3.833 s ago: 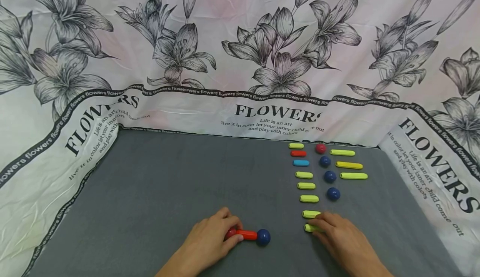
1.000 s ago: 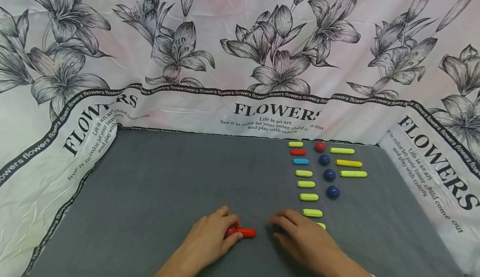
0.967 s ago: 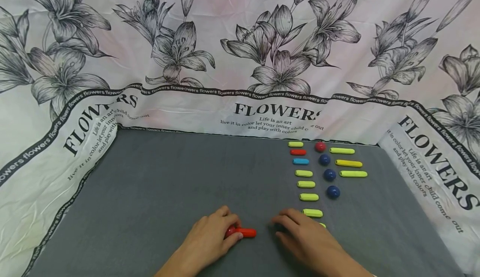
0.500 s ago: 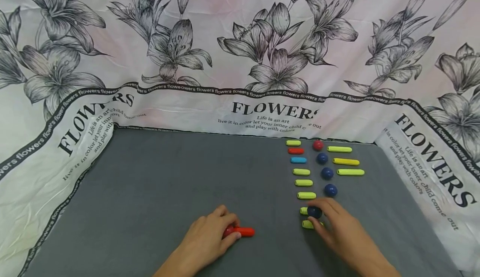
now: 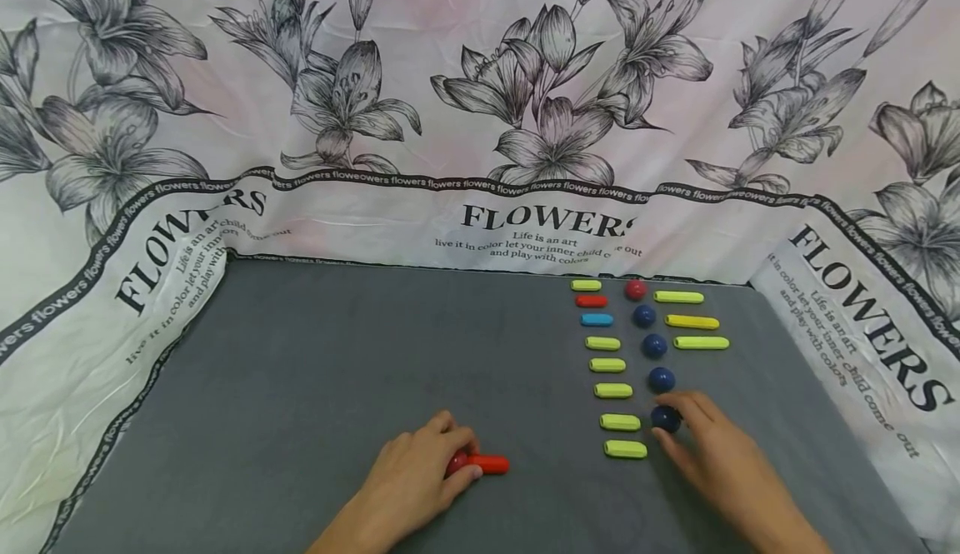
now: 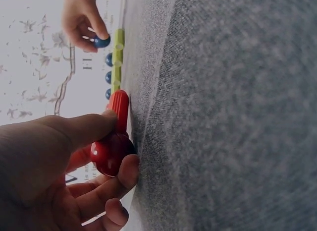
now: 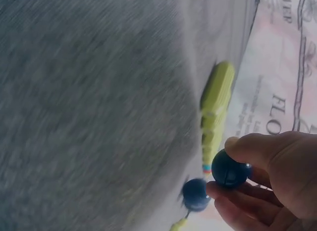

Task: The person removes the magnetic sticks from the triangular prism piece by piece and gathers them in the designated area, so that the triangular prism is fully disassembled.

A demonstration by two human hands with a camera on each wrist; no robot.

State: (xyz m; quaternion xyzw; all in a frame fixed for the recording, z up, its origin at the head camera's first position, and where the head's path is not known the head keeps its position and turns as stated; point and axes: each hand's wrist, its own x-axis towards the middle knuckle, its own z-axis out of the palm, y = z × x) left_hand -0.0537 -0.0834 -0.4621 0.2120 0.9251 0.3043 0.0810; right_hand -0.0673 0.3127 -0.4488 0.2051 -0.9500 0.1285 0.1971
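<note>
My left hand (image 5: 416,475) grips a red ball (image 6: 110,154) with a short red rod (image 5: 492,464) joined to it. The rod points right, and its far end is bare. At the right my right hand (image 5: 723,462) pinches a dark blue ball (image 7: 230,169) between thumb and fingers, just below another blue ball (image 5: 662,380) in a column. Whether the pinched ball touches the mat cannot be told. Left of that hand lie two lime rods (image 5: 625,449), the lowest of a column of short rods.
Higher in the rod column lie a blue rod (image 5: 597,319) and a red rod (image 5: 592,301). A red ball (image 5: 635,290) tops the ball column. Longer rods (image 5: 692,321), yellow and lime, lie farther right. A flower-printed cloth (image 5: 360,221) borders the grey mat (image 5: 337,346).
The blue ball has come off the red rod's right end. My right hand has carried it rightward, past the lime rods, to the ball column. My left hand has kept its place and hold.
</note>
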